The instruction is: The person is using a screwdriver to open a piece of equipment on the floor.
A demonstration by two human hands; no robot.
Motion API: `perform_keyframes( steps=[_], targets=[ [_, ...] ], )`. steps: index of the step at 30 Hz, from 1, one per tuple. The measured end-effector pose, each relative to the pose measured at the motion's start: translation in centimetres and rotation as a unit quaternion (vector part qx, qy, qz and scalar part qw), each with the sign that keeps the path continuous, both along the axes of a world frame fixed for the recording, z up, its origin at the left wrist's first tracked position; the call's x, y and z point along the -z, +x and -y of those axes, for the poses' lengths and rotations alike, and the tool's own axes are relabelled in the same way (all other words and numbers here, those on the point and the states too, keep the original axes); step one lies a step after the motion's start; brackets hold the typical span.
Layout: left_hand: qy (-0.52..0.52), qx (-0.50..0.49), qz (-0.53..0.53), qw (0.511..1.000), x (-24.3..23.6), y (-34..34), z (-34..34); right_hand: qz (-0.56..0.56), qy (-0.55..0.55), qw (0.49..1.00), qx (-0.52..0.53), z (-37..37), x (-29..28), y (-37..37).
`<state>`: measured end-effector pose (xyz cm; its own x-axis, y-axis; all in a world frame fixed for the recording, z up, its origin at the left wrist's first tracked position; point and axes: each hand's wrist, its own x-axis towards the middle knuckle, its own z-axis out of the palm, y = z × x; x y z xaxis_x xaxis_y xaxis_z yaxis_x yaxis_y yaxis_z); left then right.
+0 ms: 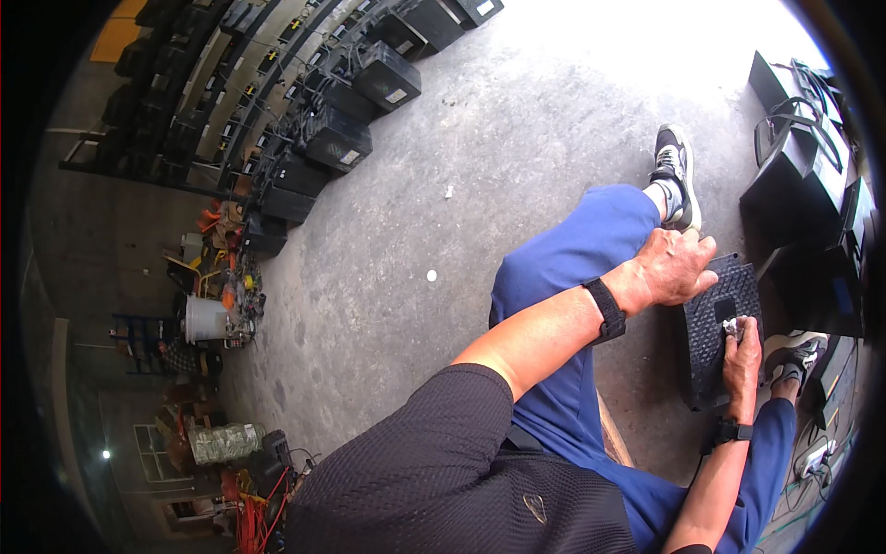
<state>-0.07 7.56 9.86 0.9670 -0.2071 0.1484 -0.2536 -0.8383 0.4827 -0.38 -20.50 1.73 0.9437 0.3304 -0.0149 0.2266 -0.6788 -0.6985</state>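
Observation:
A black case [699,369] with a textured face and a small smooth dark patch stands on the floor between my feet. At its upper left corner is my left hand [666,266], thumb and fingers apart and loosely bent. Whether it touches the case I cannot tell. My right hand [742,360] is closed in a pinch on a small crumpled whitish piece [732,326], held against the case's face beside the dark patch. What that piece is made of is too small to make out. Both wrists carry black bands.
Black boxes [798,175] with cables stand close by on the right. More black boxes [337,138] line a rack at the upper left. A white bucket [205,319] and clutter sit at the left. A white disc [432,275] lies on the concrete floor [369,351].

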Motion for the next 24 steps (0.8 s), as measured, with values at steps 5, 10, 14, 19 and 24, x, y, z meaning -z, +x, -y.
perform_keyframes(
  steps=[5,10,14,19,24],
  targets=[
    [0.032,-0.022,0.032,0.999,0.9,-0.1,-0.1,0.004,0.002,1.000,-0.005,-0.5,-0.2,0.0],
    [0.016,0.001,-0.001,1.000,0.3,0.0,-0.1,0.000,-0.002,1.000,0.003,-0.3,-0.1,0.0],
    [-0.009,-0.008,-0.019,1.000,-0.4,-0.1,0.0,-0.004,0.000,1.000,0.004,-0.1,-0.2,0.0],
    [-0.001,-0.018,0.062,0.998,0.2,-0.2,0.0,-0.001,0.000,1.000,0.001,-0.3,-0.1,0.0],
    [-0.002,-0.003,0.053,0.999,0.4,0.1,-0.1,-0.004,0.001,1.000,0.004,-0.2,-0.2,0.0]
  ],
)
